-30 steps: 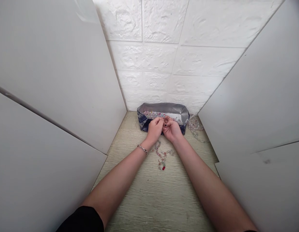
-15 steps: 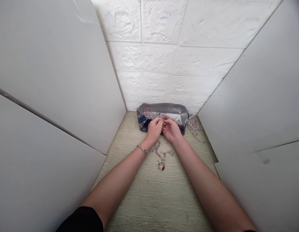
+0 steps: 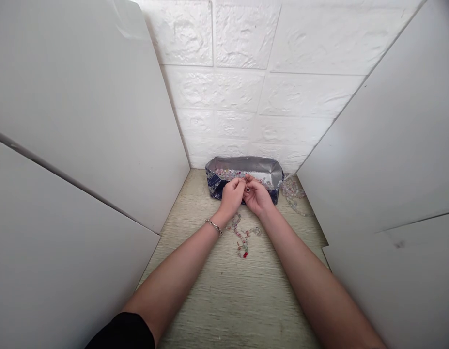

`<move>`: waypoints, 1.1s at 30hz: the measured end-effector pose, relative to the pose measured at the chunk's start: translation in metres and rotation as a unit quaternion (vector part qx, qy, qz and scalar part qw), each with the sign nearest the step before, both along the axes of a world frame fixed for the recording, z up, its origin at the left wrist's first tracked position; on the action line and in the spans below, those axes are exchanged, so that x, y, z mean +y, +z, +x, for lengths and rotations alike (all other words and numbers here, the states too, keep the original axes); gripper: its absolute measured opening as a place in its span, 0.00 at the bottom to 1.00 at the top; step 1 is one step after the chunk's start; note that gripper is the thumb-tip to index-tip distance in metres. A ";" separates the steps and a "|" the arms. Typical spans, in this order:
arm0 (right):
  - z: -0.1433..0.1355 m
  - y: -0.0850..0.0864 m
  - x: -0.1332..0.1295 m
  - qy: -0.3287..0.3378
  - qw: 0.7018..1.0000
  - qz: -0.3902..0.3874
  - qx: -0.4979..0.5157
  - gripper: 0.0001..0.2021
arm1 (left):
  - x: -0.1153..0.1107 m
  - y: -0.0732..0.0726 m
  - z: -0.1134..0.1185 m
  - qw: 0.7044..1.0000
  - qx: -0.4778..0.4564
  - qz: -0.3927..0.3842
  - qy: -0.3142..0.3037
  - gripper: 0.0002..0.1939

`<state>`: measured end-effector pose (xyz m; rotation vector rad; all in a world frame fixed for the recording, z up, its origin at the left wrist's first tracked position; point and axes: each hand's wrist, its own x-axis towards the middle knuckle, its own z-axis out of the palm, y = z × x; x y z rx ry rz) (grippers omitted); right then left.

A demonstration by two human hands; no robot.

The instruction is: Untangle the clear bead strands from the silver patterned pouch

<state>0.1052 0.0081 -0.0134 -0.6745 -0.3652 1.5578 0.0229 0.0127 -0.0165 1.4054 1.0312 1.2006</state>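
My left hand (image 3: 232,195) and my right hand (image 3: 258,195) meet at the front rim of a dark blue patterned box (image 3: 214,185) with a silvery lining. Both are closed in a pinch, fingertips together; what they pinch is too small to make out. Loose small beads (image 3: 227,173) in pink, clear and red lie inside the box, mostly at its left. Below my wrists a string of beads (image 3: 237,232) winds over the floor, with red beads at its near end. My hands hide part of the box's front.
A heap of pale bead strings (image 3: 293,191) lies right of the box. White panels (image 3: 111,121) stand on the left, and another white panel (image 3: 384,135) on the right. Behind the box rises a white brick-patterned wall (image 3: 231,87). The pale wood-grained surface (image 3: 224,300) runs toward me.
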 end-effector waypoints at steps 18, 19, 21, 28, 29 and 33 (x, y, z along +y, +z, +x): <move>-0.002 -0.007 0.006 -0.067 0.998 0.005 0.000 0.13 | -0.003 0.004 -0.001 1.000 -0.014 0.005 0.003 0.11; -0.002 -0.008 0.006 -0.065 0.998 0.009 0.001 0.13 | -0.003 0.005 -0.001 1.000 -0.017 0.007 0.007 0.11; -0.002 -0.008 0.006 -0.059 0.998 0.013 0.005 0.14 | -0.004 0.006 -0.001 0.999 -0.026 0.010 0.020 0.10; -0.002 -0.006 0.004 -0.036 0.999 0.014 0.000 0.18 | -0.004 0.007 -0.002 0.998 -0.035 0.008 0.049 0.09; -0.002 -0.006 0.004 -0.034 0.999 0.013 -0.002 0.18 | -0.003 0.006 -0.002 0.998 -0.035 0.010 0.049 0.09; -0.002 -0.003 0.003 -0.032 0.999 0.003 -0.007 0.17 | -0.003 0.005 -0.002 0.998 -0.044 0.003 0.047 0.09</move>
